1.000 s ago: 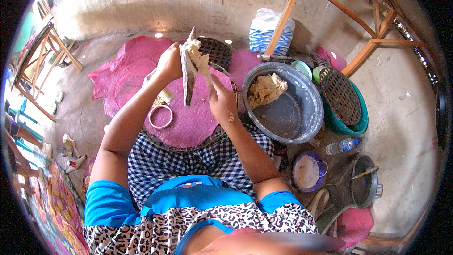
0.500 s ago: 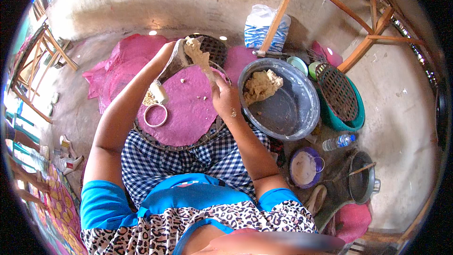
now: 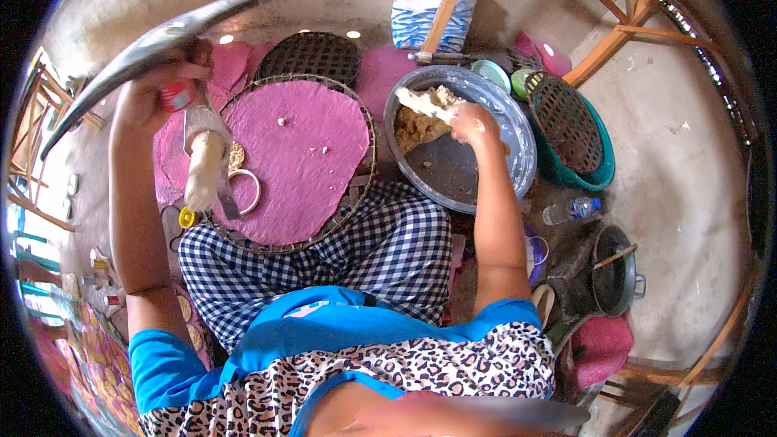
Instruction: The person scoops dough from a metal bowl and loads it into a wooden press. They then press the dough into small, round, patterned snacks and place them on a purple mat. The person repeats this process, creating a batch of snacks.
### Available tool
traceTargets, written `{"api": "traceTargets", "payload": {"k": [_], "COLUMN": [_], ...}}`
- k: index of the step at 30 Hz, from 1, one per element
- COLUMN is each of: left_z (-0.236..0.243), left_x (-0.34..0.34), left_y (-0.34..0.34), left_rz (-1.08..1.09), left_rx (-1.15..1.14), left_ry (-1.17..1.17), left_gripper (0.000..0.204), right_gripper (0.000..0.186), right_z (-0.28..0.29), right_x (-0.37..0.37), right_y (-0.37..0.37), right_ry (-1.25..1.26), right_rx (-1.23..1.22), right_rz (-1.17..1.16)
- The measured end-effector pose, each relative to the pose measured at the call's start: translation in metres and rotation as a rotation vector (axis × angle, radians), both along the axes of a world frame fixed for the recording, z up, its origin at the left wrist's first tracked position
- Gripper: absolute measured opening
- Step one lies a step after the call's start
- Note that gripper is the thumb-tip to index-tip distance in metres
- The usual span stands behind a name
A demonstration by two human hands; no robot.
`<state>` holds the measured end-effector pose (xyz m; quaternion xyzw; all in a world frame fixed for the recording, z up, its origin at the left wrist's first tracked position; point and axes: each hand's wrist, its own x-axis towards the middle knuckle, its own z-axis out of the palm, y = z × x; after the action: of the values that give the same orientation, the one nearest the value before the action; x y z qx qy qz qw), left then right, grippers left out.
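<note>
High at the left, my left hand (image 3: pixel 166 85) is closed around a tool with a pale tube (image 3: pixel 206 166) hanging down and a long dark curved part, blurred by motion. A red patch shows by the fingers. My right hand (image 3: pixel 473 124) grips a stick coated with pale dough (image 3: pixel 421 103) over the grey basin (image 3: pixel 530 150), its tip at the lump of dough (image 3: pixel 414 131). Between my hands, a round woven tray (image 3: pixel 374 142) lies at my lap, covered by a pink sheet (image 3: pixel 295 162) with a few crumbs. A white ring (image 3: pixel 258 193) sits at the tray's left side.
A dark woven tray (image 3: pixel 312 58) lies beyond the pink sheet. Right of the basin stand a green tub (image 3: pixel 595 174) with a woven tray on it, a water bottle (image 3: pixel 573 210) and a black pot (image 3: pixel 605 279). A white-and-blue bag (image 3: pixel 433 16) rests by a wooden leg (image 3: pixel 449 4).
My hands have moved apart. The left lifted the tool away to the left; the right carried the dough-coated stick from over the tray to the basin.
</note>
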<state>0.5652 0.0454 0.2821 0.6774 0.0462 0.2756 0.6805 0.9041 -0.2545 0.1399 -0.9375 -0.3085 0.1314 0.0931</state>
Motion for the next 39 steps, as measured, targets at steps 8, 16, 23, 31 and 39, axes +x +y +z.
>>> {"api": "traceTargets", "payload": {"k": [8,16,23,31,39], "left_z": [-0.016,-0.074,-0.110,-0.203,-0.272], "left_x": [-0.015,-0.019,-0.028,-0.123,-0.181], "left_y": [-0.062,-0.085,-0.088,-0.018,0.021], "left_rz": [-0.423,-0.299,0.050,0.576,0.650], "left_rx": [-0.059,-0.411,-0.520,-0.016,-0.613], "left_ry": [-0.333,-0.394,-0.299,-0.011,-0.249], "left_gripper": [0.038,0.040,0.042,0.031,0.036], "right_gripper": [0.024,0.056,0.058,0.046,0.046], "right_z": [-0.129,-0.046,-0.027,-0.026,-0.030], "right_x": [0.023,-0.158,-0.238,-0.184,-0.204], "right_y": [0.068,0.098,0.072,0.095,0.124], "right_ry": [-0.249,1.006,1.663,-0.222,-0.487], "right_rx": [-0.303,0.983,1.108,0.815,0.604], "right_rz": [-0.006,0.735,0.193,0.142,0.397]}}
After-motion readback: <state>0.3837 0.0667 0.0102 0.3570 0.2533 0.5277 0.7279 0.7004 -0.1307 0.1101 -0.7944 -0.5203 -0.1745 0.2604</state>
